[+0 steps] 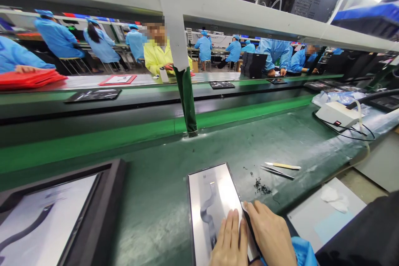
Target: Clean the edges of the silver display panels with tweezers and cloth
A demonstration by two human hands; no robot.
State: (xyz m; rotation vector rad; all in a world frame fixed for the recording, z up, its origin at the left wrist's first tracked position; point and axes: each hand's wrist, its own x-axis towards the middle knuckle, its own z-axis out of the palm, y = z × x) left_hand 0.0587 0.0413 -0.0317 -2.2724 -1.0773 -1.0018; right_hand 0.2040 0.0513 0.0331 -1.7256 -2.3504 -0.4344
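A flat display panel (207,189) with a silvery, shiny back and thin dark edges lies on the green bench in front of me. My left hand (230,237) rests flat on its lower part, fingers stretched out side by side. At the panel's right edge is my right hand (271,232), its fingers bent and pressed together. A small white bit shows by its fingertips, too covered to identify. Beyond this hand lie small black scraps (262,187), metal tweezers (278,172) and a slim yellow-handled tool (285,166).
A dark foam-edged tray (116,187) holding another panel stands at left. A post (187,99) rises from the bench's far edge, before a conveyor (149,112). A white device (338,114) with cables sits at right. Several co-workers are across the line.
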